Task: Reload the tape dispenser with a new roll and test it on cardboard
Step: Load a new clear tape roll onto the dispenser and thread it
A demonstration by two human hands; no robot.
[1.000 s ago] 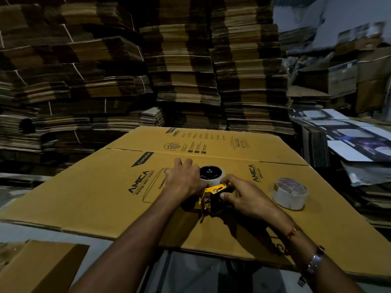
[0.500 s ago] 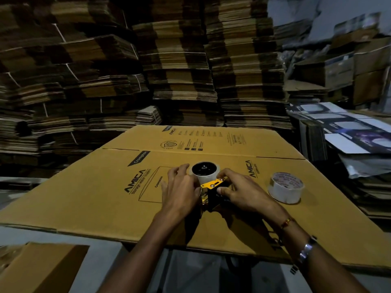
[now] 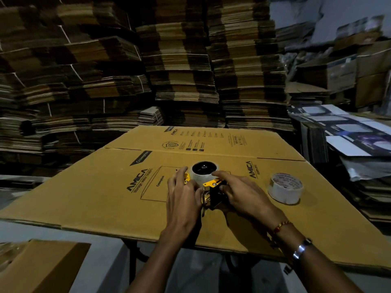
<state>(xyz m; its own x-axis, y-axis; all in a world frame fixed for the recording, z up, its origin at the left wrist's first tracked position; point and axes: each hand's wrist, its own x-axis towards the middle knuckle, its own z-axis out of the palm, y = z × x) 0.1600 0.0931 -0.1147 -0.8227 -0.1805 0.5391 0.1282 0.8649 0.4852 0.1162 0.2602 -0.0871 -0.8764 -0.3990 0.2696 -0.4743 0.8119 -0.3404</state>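
A yellow and black tape dispenser [image 3: 211, 187] lies on its side on a flattened brown cardboard box [image 3: 101, 191]. A clear tape roll [image 3: 204, 172] sits on its black hub at the far end. My left hand [image 3: 183, 195] grips the dispenser's left side, fingers curled over the yellow frame. My right hand [image 3: 239, 191] holds the black handle part, with the forefinger stretched over the yellow plate toward the roll. A second tape roll [image 3: 284, 188] lies flat on the cardboard to the right, apart from both hands.
Tall stacks of flattened cartons [image 3: 179, 70] fill the back. Printed sheets and boxes [image 3: 349, 140] pile up at the right. A brown box [image 3: 40, 267] sits at the lower left. The cardboard overhangs a dark table frame [image 3: 135, 250].
Both hands and the dispenser shifted slightly away from me. My left hand slid down from beside the roll onto the dispenser's left frame. The spare roll did not move.
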